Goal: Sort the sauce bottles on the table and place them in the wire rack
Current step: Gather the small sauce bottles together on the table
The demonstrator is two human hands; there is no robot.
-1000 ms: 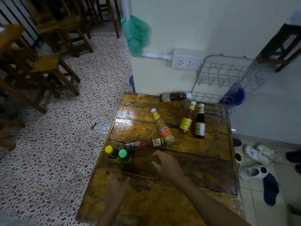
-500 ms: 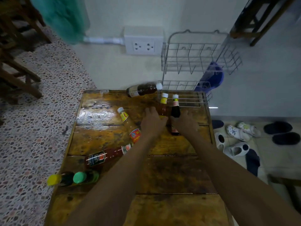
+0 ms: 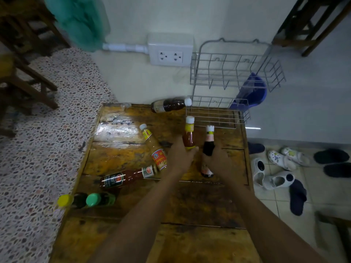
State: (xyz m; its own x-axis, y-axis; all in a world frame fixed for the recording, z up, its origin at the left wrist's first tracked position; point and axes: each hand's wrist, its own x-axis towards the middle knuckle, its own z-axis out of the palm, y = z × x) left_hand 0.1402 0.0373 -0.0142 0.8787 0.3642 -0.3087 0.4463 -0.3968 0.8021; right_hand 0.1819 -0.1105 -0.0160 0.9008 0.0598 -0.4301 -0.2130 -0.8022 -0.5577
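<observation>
My left hand (image 3: 179, 158) grips an upright orange-red sauce bottle (image 3: 189, 134) with a white cap. Beside it, my right hand (image 3: 218, 160) grips an upright dark sauce bottle (image 3: 209, 145) with a white cap. Both stand on the wooden table (image 3: 117, 158) just in front of the two-tier wire rack (image 3: 233, 73), whose lower shelf (image 3: 214, 118) rests at the table's back edge. Lying flat are a dark bottle (image 3: 169, 105) by the wall, an orange bottle with a red label (image 3: 154, 148), and a red bottle with a black label (image 3: 127, 177). Two small bottles, yellow-capped (image 3: 65, 200) and green-capped (image 3: 94, 199), sit at the left edge.
A wall socket (image 3: 171, 52) is left of the rack, and a blue bin (image 3: 252, 90) behind it. Several shoes (image 3: 275, 171) lie on the tiled floor to the right. Wooden chairs (image 3: 24, 76) stand at the far left, a green net bag (image 3: 79, 21) hangs above.
Both hands reached forward from the table's near part and took hold of the two upright bottles. The orange-red bottle now sits slightly higher in my left hand. The camera moved closer.
</observation>
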